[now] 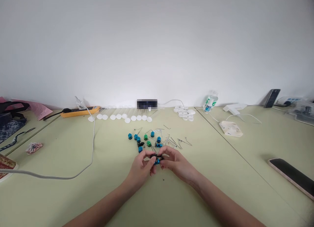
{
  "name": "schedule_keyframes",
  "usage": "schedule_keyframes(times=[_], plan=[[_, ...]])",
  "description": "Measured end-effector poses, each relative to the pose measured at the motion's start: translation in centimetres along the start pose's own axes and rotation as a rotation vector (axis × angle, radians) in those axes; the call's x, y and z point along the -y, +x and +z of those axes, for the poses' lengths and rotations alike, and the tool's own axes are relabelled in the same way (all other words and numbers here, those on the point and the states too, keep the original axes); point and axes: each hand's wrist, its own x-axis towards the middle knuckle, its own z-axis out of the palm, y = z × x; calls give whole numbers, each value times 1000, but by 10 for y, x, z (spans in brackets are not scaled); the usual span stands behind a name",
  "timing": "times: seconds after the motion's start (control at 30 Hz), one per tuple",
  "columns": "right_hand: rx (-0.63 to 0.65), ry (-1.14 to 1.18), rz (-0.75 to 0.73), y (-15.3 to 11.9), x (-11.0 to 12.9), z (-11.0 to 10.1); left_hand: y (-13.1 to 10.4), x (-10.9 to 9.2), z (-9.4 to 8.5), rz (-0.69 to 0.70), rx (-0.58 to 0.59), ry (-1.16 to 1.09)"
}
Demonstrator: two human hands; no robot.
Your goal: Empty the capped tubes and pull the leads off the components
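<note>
My left hand (141,164) and my right hand (176,163) meet near the middle of the table. Both are closed, fingertips pinching a small black and blue part (157,160) between them. Fingers cover much of it, so its exact kind is hard to make out; it resembles a small bicycle bell with a black clamp. Just beyond lie several loose blue dome-shaped pieces (138,139) and green dome-shaped pieces (145,137). A black fitting (140,144) rests among them. Thin bent metal rods (173,141), like hex keys, are scattered to the right.
White discs (118,116) line the wall, with more white discs (185,114) stacked rightward. An orange power strip (80,111) sits back left, and a white cable (93,145) crosses the left side. At right are a bottle (211,101), a packet (231,128) and a phone (291,174).
</note>
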Motion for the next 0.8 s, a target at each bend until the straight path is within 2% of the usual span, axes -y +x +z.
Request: schedule_keyframes(times=[0.07,0.17,0.33,0.53,0.73,0.8], plan=[[-24,29,-3,0,0,0,0,0,0,-2,-3,4],[3,48,51,0,0,0,-1,0,0,-1,6,12],[-35,29,-3,0,1,1,-1,0,0,8,4,3],[6,85,134,3,-4,-2,-1,-1,2,-18,10,-25],[-23,-110,-14,-3,6,6,-1,-3,2,-68,10,-61],[-42,-139,-14,-5,8,8,0,-3,2,-75,14,-92]])
